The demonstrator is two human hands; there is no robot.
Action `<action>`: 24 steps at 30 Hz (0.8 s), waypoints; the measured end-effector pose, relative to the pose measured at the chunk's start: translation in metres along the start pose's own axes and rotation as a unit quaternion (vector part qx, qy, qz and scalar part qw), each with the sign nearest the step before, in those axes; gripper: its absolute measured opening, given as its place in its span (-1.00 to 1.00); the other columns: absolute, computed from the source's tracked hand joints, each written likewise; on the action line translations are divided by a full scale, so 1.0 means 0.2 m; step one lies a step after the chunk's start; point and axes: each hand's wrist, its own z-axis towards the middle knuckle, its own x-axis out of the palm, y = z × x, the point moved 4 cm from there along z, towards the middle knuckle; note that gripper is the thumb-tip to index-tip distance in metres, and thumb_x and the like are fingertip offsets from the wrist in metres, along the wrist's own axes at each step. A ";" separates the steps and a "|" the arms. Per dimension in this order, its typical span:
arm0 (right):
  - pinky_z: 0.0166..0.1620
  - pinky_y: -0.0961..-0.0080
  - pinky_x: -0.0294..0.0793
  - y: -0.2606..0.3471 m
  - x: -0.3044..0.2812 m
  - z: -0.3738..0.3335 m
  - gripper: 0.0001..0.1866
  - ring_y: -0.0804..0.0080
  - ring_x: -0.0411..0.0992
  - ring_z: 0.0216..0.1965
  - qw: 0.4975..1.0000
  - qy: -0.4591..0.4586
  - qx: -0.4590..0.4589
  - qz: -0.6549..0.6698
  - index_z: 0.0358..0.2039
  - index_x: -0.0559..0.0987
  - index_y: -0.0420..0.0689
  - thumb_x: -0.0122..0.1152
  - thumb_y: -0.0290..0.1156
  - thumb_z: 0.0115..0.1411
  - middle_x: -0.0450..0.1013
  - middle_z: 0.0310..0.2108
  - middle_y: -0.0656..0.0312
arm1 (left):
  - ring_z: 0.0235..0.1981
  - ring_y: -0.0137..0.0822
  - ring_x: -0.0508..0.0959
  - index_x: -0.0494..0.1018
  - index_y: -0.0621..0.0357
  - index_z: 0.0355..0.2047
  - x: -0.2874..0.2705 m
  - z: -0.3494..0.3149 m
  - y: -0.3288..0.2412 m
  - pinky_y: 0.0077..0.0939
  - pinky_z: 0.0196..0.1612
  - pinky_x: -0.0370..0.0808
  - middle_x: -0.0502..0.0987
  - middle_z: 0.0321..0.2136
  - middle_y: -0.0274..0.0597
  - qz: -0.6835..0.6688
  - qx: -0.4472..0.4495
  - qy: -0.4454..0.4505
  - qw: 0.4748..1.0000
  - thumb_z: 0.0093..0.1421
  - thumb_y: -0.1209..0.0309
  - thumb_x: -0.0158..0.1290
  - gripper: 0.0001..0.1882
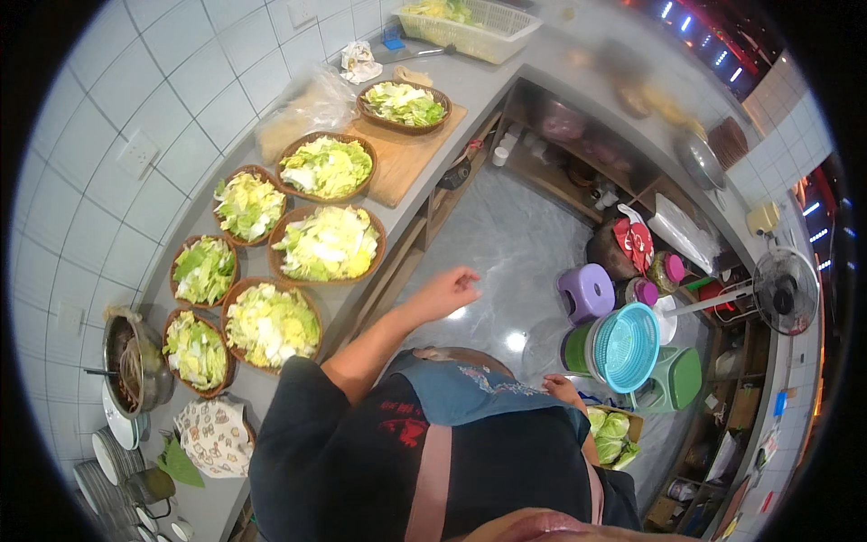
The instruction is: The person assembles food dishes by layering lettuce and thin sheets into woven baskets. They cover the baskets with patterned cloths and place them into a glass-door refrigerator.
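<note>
My left hand (449, 292) hangs over the floor in front of me, its fingers loosely bent and apart with nothing in them. Close to the edge of my blue apron (488, 384), my right hand (564, 390) is partly in view, fingers relaxed, and no held thing shows. Left of my left hand, several brown woven baskets stand on the counter, heaped with torn cabbage leaves. The nearest large ones hold leaves (327, 242) and more leaves (271, 323). One basket of leaves (404, 104) rests on a wooden cutting board (415, 163). Neither hand touches them.
A white plastic crate (479, 36) with leaves stands at the counter's far end. A metal pot (135, 361) and stacked plates (95, 488) sit at left. On the floor at right are a purple stool (587, 291), a turquoise basket (626, 348), a green stool (677, 379) and whole cabbages (612, 435).
</note>
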 end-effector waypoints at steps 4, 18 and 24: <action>-0.50 0.53 0.37 -0.01 -0.24 0.13 -0.77 0.48 0.42 -0.48 0.994 -0.073 0.031 0.069 -0.18 0.49 -0.07 0.12 -0.31 0.14 0.42 -0.46 0.29 | -0.30 -0.45 0.44 0.37 0.20 -0.07 -0.09 0.40 -0.15 -0.54 -0.22 0.43 0.45 -0.27 -0.24 0.012 0.039 -0.031 0.999 0.09 0.34 0.13 -0.60; -0.55 0.44 0.39 0.88 -1.19 1.43 -0.82 0.37 0.42 -0.55 0.997 0.024 -0.062 -0.024 -0.38 0.48 -0.10 0.09 -0.27 0.11 0.36 -0.55 0.25 | -0.38 -0.44 0.39 0.21 0.14 0.06 -0.98 1.02 0.40 -0.54 -0.38 0.44 0.38 -0.31 -0.24 -0.326 -0.062 -0.549 0.767 0.21 0.19 0.00 -0.52; -0.53 0.64 0.31 2.27 -1.12 2.13 -0.87 0.63 0.33 -0.58 0.970 0.025 -0.237 -0.056 -0.32 0.51 -0.17 0.09 -0.40 0.16 0.41 -0.54 0.33 | -0.36 -0.38 0.40 0.20 0.15 0.06 -1.04 1.12 0.33 -0.46 -0.31 0.44 0.37 -0.32 -0.22 -0.315 -0.070 -0.635 0.702 0.25 0.08 -0.08 -0.50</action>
